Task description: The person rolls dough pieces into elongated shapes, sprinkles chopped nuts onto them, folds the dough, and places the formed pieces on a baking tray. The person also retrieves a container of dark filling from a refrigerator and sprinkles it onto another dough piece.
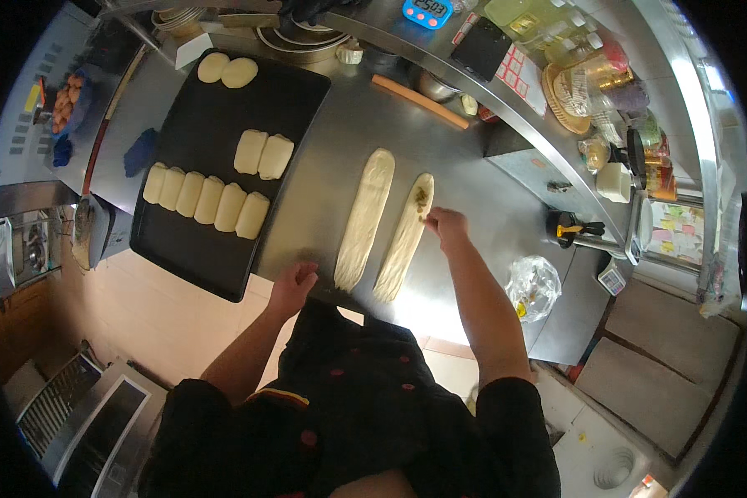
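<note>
Two long, flat dough strips lie side by side on the steel table. On the upper end of the right dough strip [403,236] is a small cluster of brownish-green bits [422,199], too small to name surely. My right hand [446,226] is at that strip's right edge, fingertips pinched together beside the bits; what they hold is hidden. The left dough strip [364,217] is plain. Near the table's front edge, between tray and strips, my left hand [293,288] has its fingers curled in, with nothing visible in them. Several rolled dough pieces [210,202] sit on the black baking tray [187,120].
A rolling pin [420,101] lies at the back under a shelf holding a blue timer [427,12] and bottles. To the right are a clear plastic bag [533,288] and a black container [563,228] with utensils. Eggs [67,104] are at far left.
</note>
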### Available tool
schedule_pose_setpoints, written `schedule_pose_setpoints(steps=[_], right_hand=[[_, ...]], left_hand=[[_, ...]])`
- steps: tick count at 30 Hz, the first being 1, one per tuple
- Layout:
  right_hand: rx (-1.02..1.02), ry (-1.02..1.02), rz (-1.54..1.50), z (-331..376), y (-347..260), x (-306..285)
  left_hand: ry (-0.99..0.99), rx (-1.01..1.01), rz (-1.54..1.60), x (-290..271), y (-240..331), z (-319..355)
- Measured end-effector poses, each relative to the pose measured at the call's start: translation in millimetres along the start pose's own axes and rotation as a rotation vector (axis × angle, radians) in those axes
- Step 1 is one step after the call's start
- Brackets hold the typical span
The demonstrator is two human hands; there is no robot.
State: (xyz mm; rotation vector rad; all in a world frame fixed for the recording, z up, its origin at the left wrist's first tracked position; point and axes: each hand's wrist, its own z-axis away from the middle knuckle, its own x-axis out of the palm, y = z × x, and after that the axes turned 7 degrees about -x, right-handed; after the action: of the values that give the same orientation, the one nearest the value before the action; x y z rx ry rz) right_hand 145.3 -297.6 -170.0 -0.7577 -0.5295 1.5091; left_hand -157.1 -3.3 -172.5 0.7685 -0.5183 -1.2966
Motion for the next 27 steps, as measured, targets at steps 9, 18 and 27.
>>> schedule_pose_setpoints(steps=[9, 18, 27], right_hand=[[0.043, -0.022, 0.134, 88.4, 50.9, 0.2], [-0.133, 0.064, 0.192, 55.6, 63.0, 3.7], [-0.018, -0.063, 0.332, 96.3, 98.3, -9.9]], left_hand=[[-0.133, 0.089, -0.240, 15.0, 14.0, -29.6], [-0.316, 0.239, -0.447, 62.9, 58.4, -31.1], [-0.417, 0.312, -0.621, 75.4, 57.3, -28.3]])
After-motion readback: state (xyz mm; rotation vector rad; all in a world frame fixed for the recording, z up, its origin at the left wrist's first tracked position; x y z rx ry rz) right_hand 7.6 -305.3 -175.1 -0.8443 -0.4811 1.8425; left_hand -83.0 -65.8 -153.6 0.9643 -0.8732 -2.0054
